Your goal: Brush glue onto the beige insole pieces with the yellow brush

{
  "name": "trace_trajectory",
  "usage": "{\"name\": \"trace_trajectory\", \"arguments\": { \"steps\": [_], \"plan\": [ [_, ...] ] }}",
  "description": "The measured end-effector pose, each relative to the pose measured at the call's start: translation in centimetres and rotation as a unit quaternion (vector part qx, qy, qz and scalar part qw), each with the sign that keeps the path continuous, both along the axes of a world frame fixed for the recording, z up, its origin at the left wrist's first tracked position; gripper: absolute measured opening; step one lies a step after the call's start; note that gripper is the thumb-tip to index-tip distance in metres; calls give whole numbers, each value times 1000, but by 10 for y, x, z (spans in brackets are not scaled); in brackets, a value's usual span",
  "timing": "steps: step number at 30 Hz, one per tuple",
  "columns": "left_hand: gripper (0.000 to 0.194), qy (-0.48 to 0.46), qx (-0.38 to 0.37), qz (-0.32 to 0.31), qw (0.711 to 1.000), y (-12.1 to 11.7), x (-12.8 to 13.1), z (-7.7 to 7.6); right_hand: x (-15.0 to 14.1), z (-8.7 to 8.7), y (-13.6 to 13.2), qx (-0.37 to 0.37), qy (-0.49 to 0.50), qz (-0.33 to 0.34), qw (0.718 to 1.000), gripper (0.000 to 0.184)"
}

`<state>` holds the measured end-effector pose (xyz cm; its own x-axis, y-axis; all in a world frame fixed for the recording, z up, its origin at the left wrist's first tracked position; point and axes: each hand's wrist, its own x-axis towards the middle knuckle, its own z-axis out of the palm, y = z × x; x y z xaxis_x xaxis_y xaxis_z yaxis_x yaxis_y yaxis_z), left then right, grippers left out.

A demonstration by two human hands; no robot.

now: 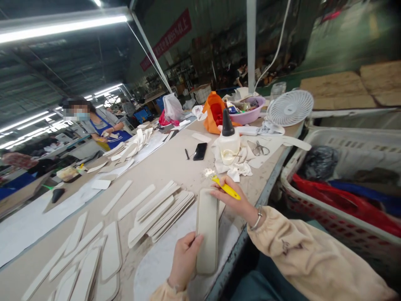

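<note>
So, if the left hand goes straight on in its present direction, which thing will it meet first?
Past the pale strip it holds, the left hand would probably meet the right hand, with its yellow tool, first. Their heights are hard to judge.

The left hand and right hand hold a pale rounded strip.

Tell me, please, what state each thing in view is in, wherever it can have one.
Yellow-handled tool, held in the right hand
Pale panel, held in the left hand
Phone, screen dark
White bottle, upright, black nozzle on
Scissors, lying down, blades unclear
Fan, running or not unclear
Orange bag, open
Purple basin, uncovered, filled
White crate, uncovered, filled
Ceiling light, lit
</note>
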<state>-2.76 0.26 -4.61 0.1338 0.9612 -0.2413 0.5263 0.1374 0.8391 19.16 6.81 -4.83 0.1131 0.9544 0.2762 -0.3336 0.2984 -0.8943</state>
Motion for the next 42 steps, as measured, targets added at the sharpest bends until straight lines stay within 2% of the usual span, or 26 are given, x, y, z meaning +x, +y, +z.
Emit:
{"name": "trace_trajectory", "arguments": {
  "steps": [3, 7, 11, 14, 16, 21, 26, 29, 31, 34, 39, 42],
  "plan": [
    [37, -95, -55, 49, 993, -11, 8, -6, 0, -7, 4, -7, -6, -14, 1000, 36],
    [36, -254, -157, 98, 949, -22, 22, -3, 4, -17, 9, -13, -64, -45, 997, 34],
    [50, -303, -225, 96, 921, -35, 26, -2, 10, -21, 14, -13, -85, -63, 994, 33],
    [48, -325, -287, 77, 898, -48, 20, -5, 12, -21, 15, -7, -69, -58, 996, 31],
    [48, -316, -303, 65, 897, -55, 16, -7, 12, -21, 15, -5, -85, -64, 994, 30],
    [47, -321, -306, 81, 893, -59, 8, -8, 10, -30, 15, 1, -176, -101, 979, 24],
    [46, -331, -320, 124, 879, -54, 3, -10, 7, -40, 16, -6, -203, -117, 972, 23],
    [41, -336, -258, 138, 895, -48, 5, -11, 2, -40, 15, -8, -191, -114, 975, 25],
    [40, -304, -227, 152, 913, -44, 8, -11, -1, -38, 12, -5, -186, -105, 977, 25],
    [38, -255, -227, 165, 926, -37, 11, -10, -4, -37, 8, 3, -199, -103, 974, 22],
    [43, -251, -229, 159, 927, -32, 7, -7, -3, -42, 9, 13, -256, -126, 958, 19],
    [47, -253, -235, 134, 929, -35, -3, -4, 0, -49, 12, 16, -300, -151, 942, 17]
  ]
}}
